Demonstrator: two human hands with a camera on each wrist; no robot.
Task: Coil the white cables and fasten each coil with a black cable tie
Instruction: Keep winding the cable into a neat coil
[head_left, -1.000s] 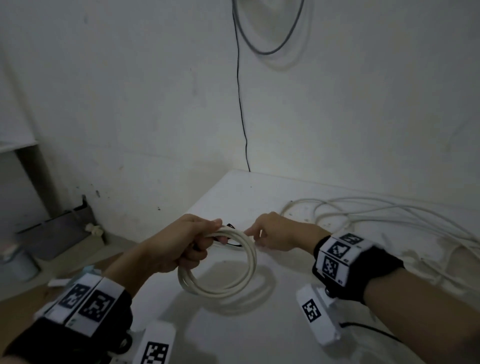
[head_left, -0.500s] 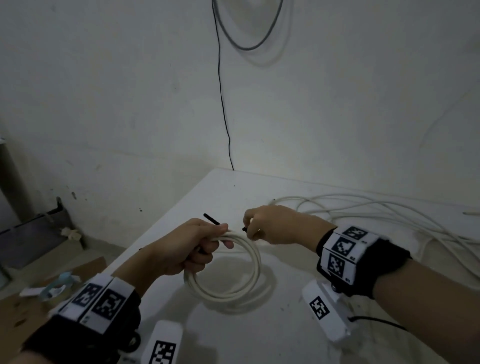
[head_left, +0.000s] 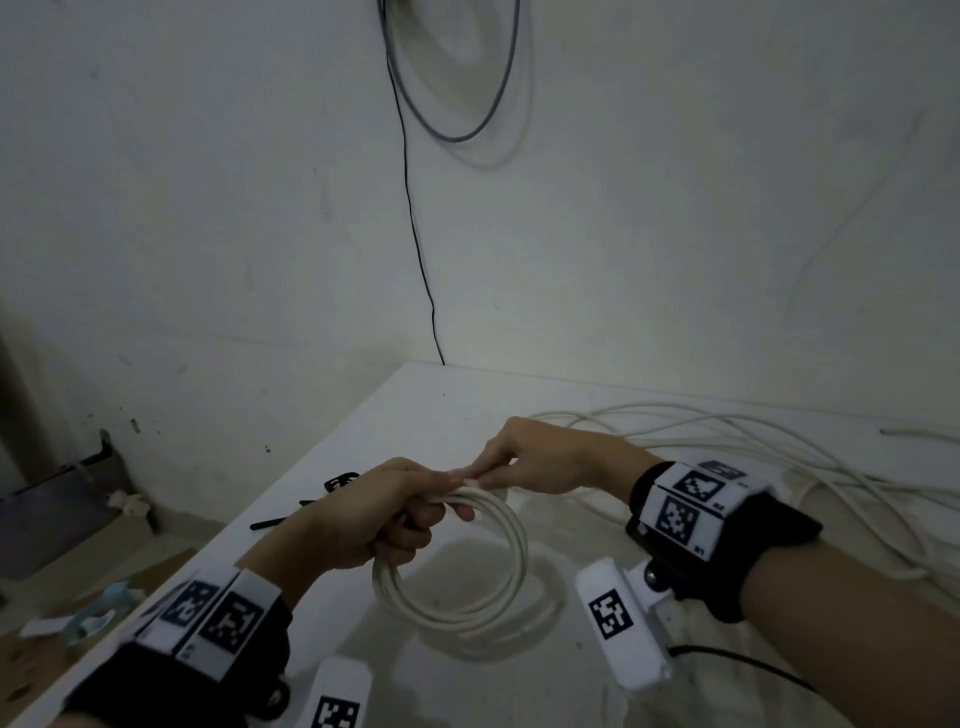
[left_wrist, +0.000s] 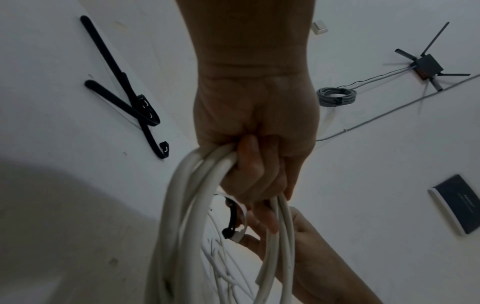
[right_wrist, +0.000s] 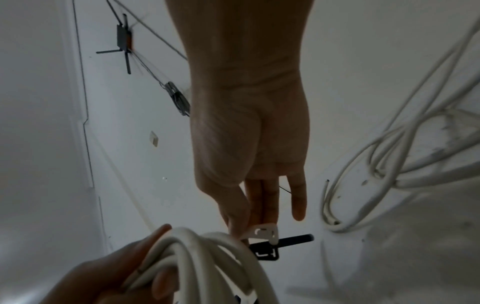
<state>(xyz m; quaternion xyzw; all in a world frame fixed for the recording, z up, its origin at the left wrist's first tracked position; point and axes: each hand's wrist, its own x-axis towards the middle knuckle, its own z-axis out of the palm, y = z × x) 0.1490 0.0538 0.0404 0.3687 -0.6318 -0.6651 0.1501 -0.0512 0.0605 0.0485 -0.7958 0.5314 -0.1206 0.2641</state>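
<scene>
Your left hand (head_left: 387, 512) grips the round white cable coil (head_left: 462, 566); your right hand (right_wrist: 249, 164) pinches the black cable tie (right_wrist: 270, 245). If it slips, the loops could spring open.

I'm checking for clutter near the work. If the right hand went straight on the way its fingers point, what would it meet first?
Most likely the left hand gripping the white coil: the right hand points at it, fingertips about touching at the black tie.
</scene>
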